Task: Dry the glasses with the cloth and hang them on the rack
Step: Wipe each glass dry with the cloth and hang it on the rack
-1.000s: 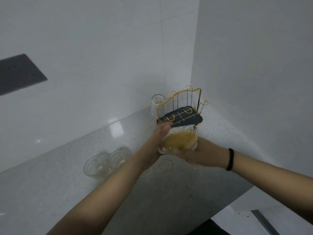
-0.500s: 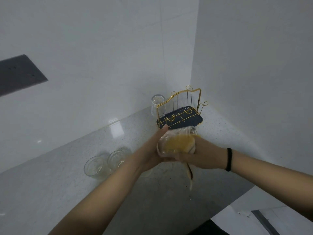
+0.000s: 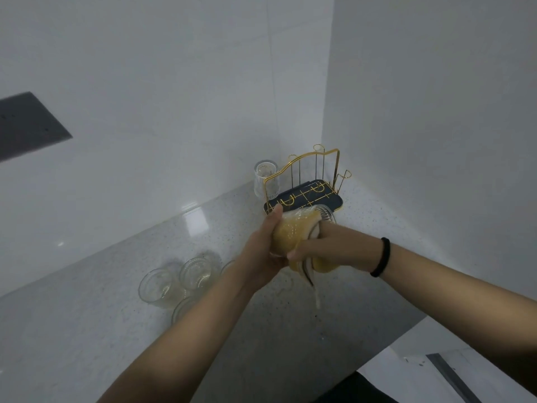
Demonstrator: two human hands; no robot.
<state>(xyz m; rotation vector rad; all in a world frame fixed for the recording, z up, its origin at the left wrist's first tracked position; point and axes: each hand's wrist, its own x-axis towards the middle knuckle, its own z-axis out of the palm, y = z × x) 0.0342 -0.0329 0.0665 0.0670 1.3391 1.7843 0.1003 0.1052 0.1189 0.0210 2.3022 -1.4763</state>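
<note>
Head view: my left hand (image 3: 263, 245) wraps its fingers around the glass (image 3: 324, 215) so it stays put. My right hand (image 3: 319, 250) squeezes the yellow cloth (image 3: 292, 232) onto the glass to rub it dry. I hold it just in front of the gold rack (image 3: 302, 181), where one glass (image 3: 266, 181) hangs. More wet glasses (image 3: 174, 282) wait on the desk (image 3: 116, 330), near my left arm.
</note>
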